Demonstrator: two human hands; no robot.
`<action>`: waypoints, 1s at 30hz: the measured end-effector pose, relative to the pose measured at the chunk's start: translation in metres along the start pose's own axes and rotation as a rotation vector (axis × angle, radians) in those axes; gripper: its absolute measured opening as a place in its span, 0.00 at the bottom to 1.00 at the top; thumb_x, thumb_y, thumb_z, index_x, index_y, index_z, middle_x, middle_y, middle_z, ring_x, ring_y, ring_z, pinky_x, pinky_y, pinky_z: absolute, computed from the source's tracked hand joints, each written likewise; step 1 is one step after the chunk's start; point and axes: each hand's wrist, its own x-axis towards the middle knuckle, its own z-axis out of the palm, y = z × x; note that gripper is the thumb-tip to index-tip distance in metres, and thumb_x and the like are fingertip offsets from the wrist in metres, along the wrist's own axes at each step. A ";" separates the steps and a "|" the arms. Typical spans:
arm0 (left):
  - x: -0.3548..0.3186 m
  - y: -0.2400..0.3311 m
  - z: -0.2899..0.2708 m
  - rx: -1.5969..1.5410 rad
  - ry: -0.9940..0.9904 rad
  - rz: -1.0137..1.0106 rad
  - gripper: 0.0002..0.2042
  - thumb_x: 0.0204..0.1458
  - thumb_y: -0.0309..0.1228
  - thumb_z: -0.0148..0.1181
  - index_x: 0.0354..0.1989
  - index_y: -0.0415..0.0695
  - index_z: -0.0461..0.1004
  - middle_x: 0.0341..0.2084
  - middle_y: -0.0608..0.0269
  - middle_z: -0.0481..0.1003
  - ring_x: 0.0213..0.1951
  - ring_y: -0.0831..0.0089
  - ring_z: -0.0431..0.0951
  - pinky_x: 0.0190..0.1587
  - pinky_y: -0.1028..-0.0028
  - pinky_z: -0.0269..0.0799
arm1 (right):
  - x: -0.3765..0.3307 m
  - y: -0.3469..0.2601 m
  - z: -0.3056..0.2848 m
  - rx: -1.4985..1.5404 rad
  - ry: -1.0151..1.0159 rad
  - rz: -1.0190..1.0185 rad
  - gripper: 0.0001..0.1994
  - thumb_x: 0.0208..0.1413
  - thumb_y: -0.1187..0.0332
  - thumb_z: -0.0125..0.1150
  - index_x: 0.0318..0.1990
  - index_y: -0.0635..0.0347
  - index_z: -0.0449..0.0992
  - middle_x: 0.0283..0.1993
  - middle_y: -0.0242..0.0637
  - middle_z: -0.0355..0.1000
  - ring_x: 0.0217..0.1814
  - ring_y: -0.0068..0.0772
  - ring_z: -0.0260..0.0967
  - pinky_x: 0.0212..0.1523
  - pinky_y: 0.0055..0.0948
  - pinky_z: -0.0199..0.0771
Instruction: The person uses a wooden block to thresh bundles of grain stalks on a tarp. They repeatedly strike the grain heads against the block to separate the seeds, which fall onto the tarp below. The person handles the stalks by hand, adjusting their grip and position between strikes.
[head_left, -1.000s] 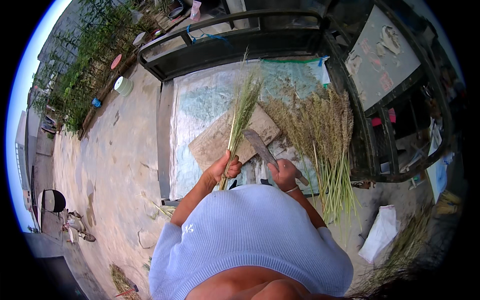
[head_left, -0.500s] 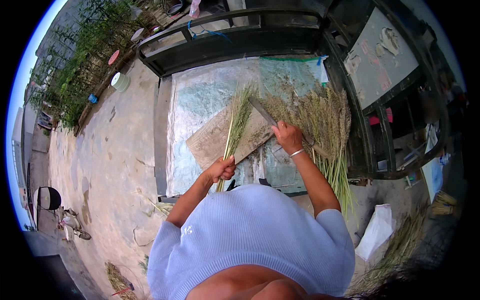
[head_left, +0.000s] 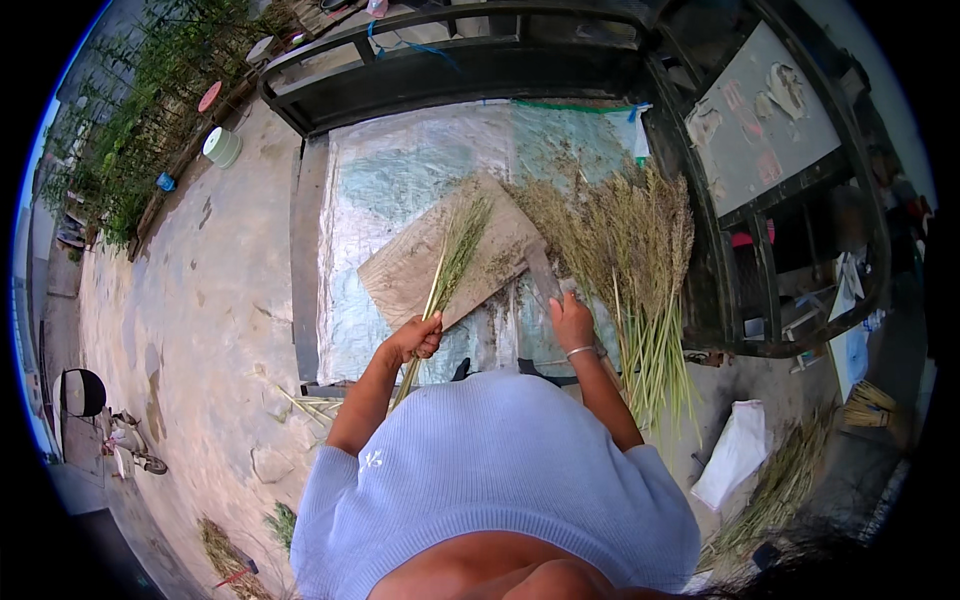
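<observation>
My left hand (head_left: 418,335) grips a thin bunch of green grass stalks (head_left: 452,262), whose feathery tops lie across a tilted wooden board (head_left: 400,270). My right hand (head_left: 571,320) holds the handle of a broad knife (head_left: 540,268), its blade resting on the board's right edge beside the stalks. A large pile of the same seeded grass (head_left: 630,250) lies to the right of the board, heads pointing away from me. Board and pile rest on a shiny plastic sheet (head_left: 375,190).
A dark metal frame (head_left: 450,60) borders the sheet at the back and right. Pale concrete ground (head_left: 190,300) stretches left toward plants (head_left: 130,130) and a white bucket (head_left: 222,146). A white bag (head_left: 735,455) and more cut grass (head_left: 780,490) lie at lower right.
The grass bunch has been lowered from upright onto the board. My right hand swung the knife out over the board and then drew it back toward me, the blade now at the board's edge.
</observation>
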 end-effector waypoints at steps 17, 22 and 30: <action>0.068 -0.058 -0.007 1.092 0.797 0.637 0.16 0.43 0.34 0.64 0.24 0.37 0.62 0.12 0.51 0.66 0.17 0.58 0.68 0.20 0.61 0.60 | -0.205 0.136 0.016 0.096 -0.224 0.447 0.15 0.45 0.58 0.56 0.32 0.62 0.67 0.31 0.51 0.70 0.37 0.54 0.68 0.39 0.47 0.67; 0.072 -0.062 0.002 1.154 0.720 0.675 0.17 0.45 0.37 0.63 0.23 0.36 0.64 0.11 0.53 0.68 0.14 0.65 0.66 0.17 0.63 0.59 | -0.212 0.137 0.022 0.180 -0.141 0.521 0.14 0.45 0.59 0.55 0.32 0.62 0.67 0.30 0.53 0.69 0.36 0.56 0.68 0.38 0.48 0.67; 0.080 -0.070 -0.018 1.046 0.791 0.485 0.19 0.47 0.40 0.61 0.20 0.36 0.65 0.09 0.59 0.65 0.14 0.70 0.63 0.17 0.66 0.58 | -0.181 0.165 0.062 0.271 0.171 0.637 0.13 0.46 0.60 0.54 0.30 0.61 0.68 0.30 0.52 0.70 0.34 0.58 0.67 0.35 0.50 0.65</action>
